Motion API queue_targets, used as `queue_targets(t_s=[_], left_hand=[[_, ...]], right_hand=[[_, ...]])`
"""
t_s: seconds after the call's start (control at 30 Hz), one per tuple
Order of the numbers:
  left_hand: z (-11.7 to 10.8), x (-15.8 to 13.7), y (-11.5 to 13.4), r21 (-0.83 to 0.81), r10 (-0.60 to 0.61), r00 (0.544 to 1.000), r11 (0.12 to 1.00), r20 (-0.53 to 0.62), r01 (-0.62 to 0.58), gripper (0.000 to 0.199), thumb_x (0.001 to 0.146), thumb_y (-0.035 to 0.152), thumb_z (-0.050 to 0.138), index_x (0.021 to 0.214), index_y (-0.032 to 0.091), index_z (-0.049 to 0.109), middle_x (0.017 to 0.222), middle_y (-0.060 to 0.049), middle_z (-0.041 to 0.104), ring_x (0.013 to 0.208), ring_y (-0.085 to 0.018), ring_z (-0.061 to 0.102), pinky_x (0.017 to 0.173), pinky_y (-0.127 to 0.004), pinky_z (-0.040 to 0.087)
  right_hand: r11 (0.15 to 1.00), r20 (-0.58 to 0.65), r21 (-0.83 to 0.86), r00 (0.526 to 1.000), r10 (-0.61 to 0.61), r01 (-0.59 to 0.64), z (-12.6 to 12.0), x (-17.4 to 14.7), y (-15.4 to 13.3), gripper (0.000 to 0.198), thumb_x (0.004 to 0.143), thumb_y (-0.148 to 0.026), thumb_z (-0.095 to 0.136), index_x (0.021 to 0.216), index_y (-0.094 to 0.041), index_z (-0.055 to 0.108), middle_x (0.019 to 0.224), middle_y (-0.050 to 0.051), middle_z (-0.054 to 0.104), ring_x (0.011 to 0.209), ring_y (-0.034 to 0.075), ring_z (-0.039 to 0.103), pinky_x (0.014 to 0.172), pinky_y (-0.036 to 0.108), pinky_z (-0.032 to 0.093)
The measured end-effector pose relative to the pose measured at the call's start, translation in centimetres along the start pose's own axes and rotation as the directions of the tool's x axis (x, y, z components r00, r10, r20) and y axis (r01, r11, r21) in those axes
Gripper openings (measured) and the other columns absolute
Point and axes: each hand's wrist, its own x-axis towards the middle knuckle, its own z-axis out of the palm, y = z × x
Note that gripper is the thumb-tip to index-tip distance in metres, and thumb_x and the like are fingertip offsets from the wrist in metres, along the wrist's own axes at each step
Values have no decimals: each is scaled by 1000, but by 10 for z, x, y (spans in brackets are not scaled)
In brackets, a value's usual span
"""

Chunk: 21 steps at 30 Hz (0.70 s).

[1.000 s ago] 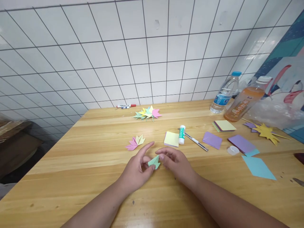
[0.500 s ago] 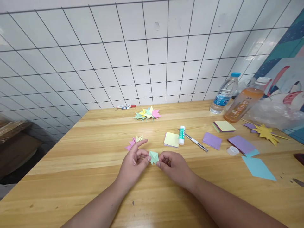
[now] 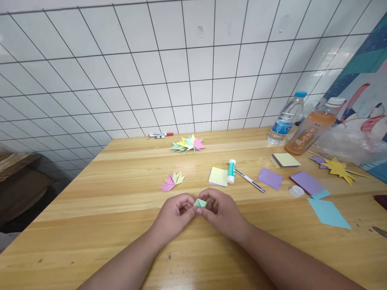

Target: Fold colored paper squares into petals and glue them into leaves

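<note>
Between my hands is a small piece of folded light green paper [image 3: 200, 203], partly covered by fingers and thumbs. My left hand [image 3: 175, 211] pinches its left side, and my right hand [image 3: 222, 211] grips its right and lower edge, the two thumbs almost touching. Just beyond my left hand lie a pink folded paper leaf [image 3: 168, 183] and a pale yellow one [image 3: 178, 177], side by side. Farther back rests a cluster of multicoloured folded paper leaves [image 3: 188, 144].
Right of my hands are a yellow sticky-note pad [image 3: 218, 177], a glue stick [image 3: 231, 171], a utility knife [image 3: 250, 181], purple paper [image 3: 270, 179], a white cap [image 3: 296, 191] and blue paper [image 3: 329, 213]. A water bottle [image 3: 284, 121] and an orange drink bottle [image 3: 313, 129] stand back right. Markers [image 3: 161, 135] lie by the tiled wall.
My left fingers have come down and closed on the green paper. The hands have drawn together, covering more of it, and the pink and yellow leaves are now fully visible.
</note>
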Motion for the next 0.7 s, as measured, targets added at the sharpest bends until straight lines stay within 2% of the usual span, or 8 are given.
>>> queue_targets(t_s=[0.1, 0.27, 0.43, 0.5, 0.6, 0.7], left_hand=[[1, -2, 0, 45, 17, 1000, 999, 6, -17, 16, 76, 29, 60, 70, 15, 57, 64, 1, 56, 60, -11, 50, 57, -21, 40], [1, -1, 0, 60, 27, 1000, 998, -8, -26, 16, 78, 30, 58, 69, 16, 57, 63, 1, 55, 60, -11, 50, 57, -21, 41], [1, -1, -1, 83, 42, 999, 996, -22, -40, 18, 79, 33, 57, 73, 16, 59, 66, 0, 59, 62, -12, 53, 60, -22, 42], [2, -1, -1, 76, 41, 999, 996, -19, -39, 19, 79, 34, 58, 73, 16, 60, 67, -1, 60, 64, -13, 54, 61, -22, 44], [2, -1, -1, 71, 44, 999, 997, -4, -44, 17, 78, 33, 59, 77, 16, 62, 69, -2, 62, 64, -14, 55, 62, -23, 45], [2, -1, -3, 94, 52, 999, 994, 2, -52, 16, 78, 31, 59, 81, 15, 63, 70, -3, 64, 64, -14, 56, 61, -23, 45]], right_hand=[[998, -19, -54, 1000, -15, 14, 0, 1, 0, 11, 75, -25, 58, 85, -22, 63, 76, -1, 63, 62, 11, 53, 56, 21, 39], [998, 11, -27, 999, -48, 48, -4, 2, -2, 21, 84, -23, 45, 81, -21, 66, 77, 0, 65, 72, 13, 56, 63, 22, 40], [998, 61, 8, 996, -60, 59, -6, 3, -1, 24, 87, -25, 42, 75, -19, 62, 70, -1, 60, 68, 13, 54, 62, 22, 38], [999, 63, 15, 997, -41, 41, -6, 3, 1, 19, 86, -26, 44, 80, -20, 61, 65, -2, 56, 62, 12, 50, 57, 21, 36], [1000, -14, -2, 1000, 10, -10, -4, 2, 3, 16, 84, -25, 47, 97, -22, 56, 58, -6, 47, 54, 11, 44, 51, 21, 32], [999, -4, -42, 1000, -29, 29, -4, 1, 1, 15, 86, -24, 43, 91, -22, 56, 64, -4, 53, 60, 11, 47, 56, 21, 33]])
